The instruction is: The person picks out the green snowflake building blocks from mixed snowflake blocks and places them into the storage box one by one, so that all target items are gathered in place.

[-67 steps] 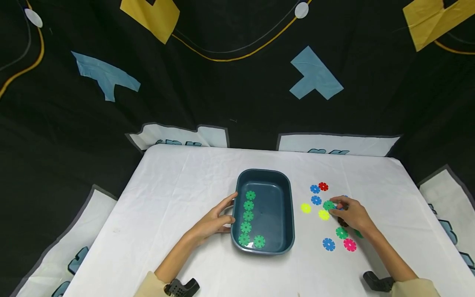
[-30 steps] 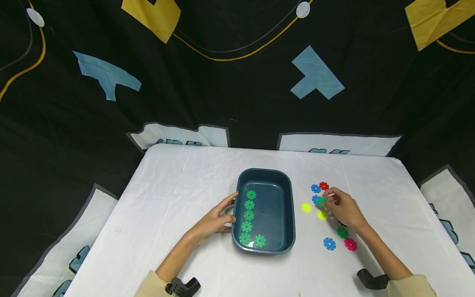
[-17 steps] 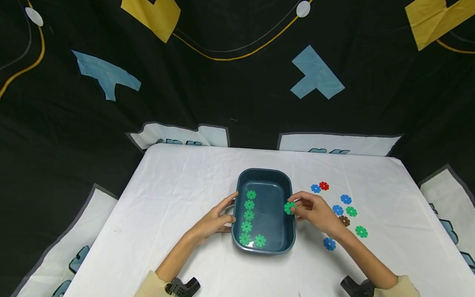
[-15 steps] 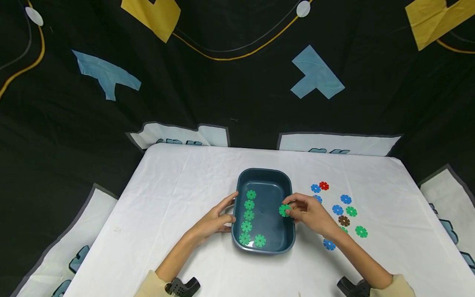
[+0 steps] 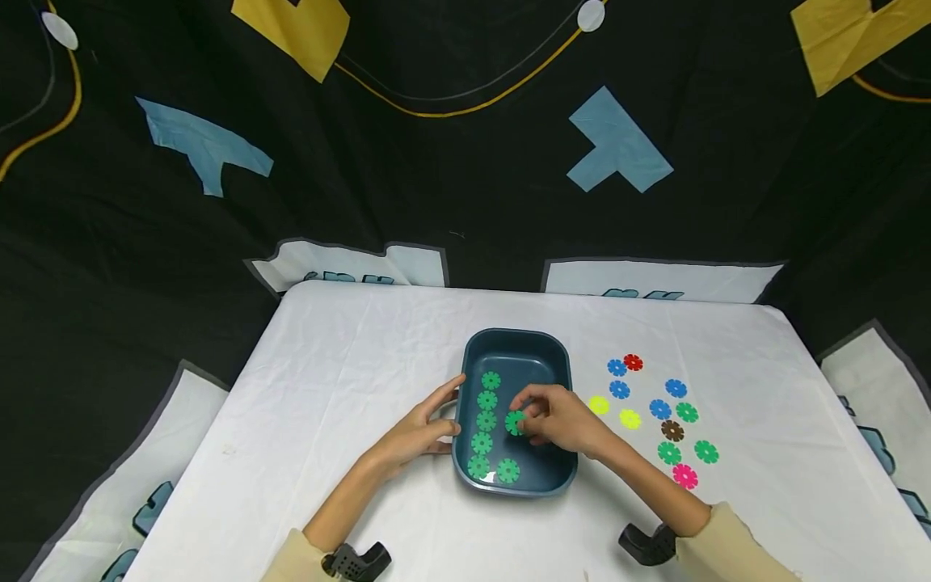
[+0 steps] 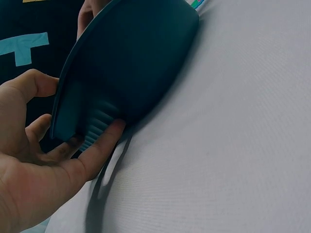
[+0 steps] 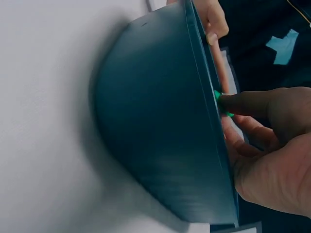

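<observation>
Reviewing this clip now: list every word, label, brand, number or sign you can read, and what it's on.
No text can be read.
Back-left white panel: blue letter-like marks, cut off, unreadable.
Back-right white panel: similar marks, cut off, unreadable.
Left-side white panel: marks partly hidden, unreadable.
Right-side white panel: marks partly hidden, unreadable.
Tray and discs: no lettering visible.

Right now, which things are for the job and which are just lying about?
For the job, it seems:
tray
pinched green disc
green discs inside
maybe loose green discs

Probably just lying about:
blue discs
yellow discs
red disc
brown disc
pink disc
</observation>
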`<action>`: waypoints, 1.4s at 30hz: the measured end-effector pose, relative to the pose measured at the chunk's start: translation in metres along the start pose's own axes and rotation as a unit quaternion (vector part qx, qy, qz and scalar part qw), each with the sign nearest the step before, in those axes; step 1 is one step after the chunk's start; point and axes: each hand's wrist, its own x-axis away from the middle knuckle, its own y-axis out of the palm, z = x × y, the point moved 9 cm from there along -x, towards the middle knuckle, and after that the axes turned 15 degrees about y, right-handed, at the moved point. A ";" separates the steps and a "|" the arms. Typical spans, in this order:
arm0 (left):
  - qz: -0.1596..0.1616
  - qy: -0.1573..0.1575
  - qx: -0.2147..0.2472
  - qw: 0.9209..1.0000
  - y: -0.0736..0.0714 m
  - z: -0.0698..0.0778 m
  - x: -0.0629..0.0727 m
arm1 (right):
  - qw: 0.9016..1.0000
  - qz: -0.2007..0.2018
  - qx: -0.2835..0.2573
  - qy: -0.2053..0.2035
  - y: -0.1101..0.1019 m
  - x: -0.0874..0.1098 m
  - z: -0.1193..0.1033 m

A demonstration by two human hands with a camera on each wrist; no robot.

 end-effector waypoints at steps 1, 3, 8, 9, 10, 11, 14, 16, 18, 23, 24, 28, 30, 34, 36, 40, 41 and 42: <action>-0.001 0.001 0.001 1.000 0.000 0.000 0.000 | 1.000 -0.001 0.011 0.003 0.003 -0.003 0.000; -0.003 0.001 0.004 1.000 0.000 0.000 0.000 | 0.999 0.002 0.041 0.005 0.008 -0.008 -0.001; -0.008 0.000 0.008 1.000 0.001 -0.001 0.000 | 0.991 0.012 0.135 -0.002 0.018 -0.013 -0.001; -0.008 0.000 0.009 1.000 0.000 -0.001 0.000 | 0.989 0.014 0.148 -0.003 0.020 -0.014 -0.001; -0.007 0.000 0.008 1.000 0.000 -0.001 0.000 | 0.987 0.016 0.161 -0.008 0.021 -0.015 -0.001; -0.006 0.000 0.008 1.000 -0.001 -0.001 0.000 | 0.985 0.018 0.172 -0.011 0.023 -0.015 -0.002; -0.005 0.000 0.008 1.000 -0.001 0.000 0.000 | 0.980 0.027 0.196 -0.010 0.026 -0.018 -0.001; -0.005 -0.001 0.007 1.000 -0.001 0.000 0.000 | 0.978 0.032 0.207 -0.007 0.028 -0.019 -0.001; -0.006 -0.002 0.007 1.000 0.000 0.000 0.000 | 0.977 0.034 0.212 0.003 0.028 -0.021 0.000; -0.003 -0.002 0.007 1.000 0.000 0.001 0.000 | 0.975 0.035 0.221 0.015 0.029 -0.022 0.001; -0.003 -0.002 0.007 1.000 0.000 0.001 0.000 | 0.974 0.035 0.223 0.013 0.030 -0.022 0.000; -0.001 -0.002 0.006 1.000 -0.001 0.000 0.001 | 0.971 0.033 0.234 0.016 0.030 -0.022 0.001; -0.001 -0.003 0.006 1.000 -0.001 -0.001 0.000 | 0.971 0.031 0.238 0.018 0.031 -0.023 0.002; -0.002 -0.001 0.006 1.000 -0.001 -0.001 0.000 | 0.968 0.029 0.248 0.022 0.032 -0.023 0.002; -0.002 -0.001 0.005 1.000 -0.002 -0.001 0.000 | 0.968 0.029 0.250 0.021 0.032 -0.022 0.002; -0.004 -0.001 0.006 1.000 -0.001 -0.001 0.000 | 0.971 0.037 0.235 0.008 0.029 -0.019 -0.002; -0.005 0.000 0.006 1.000 -0.001 -0.001 0.000 | 0.973 0.039 0.227 0.000 0.028 -0.018 -0.004; -0.005 0.001 0.007 1.000 -0.001 -0.001 0.000 | 0.975 0.041 0.218 -0.010 0.026 -0.016 -0.006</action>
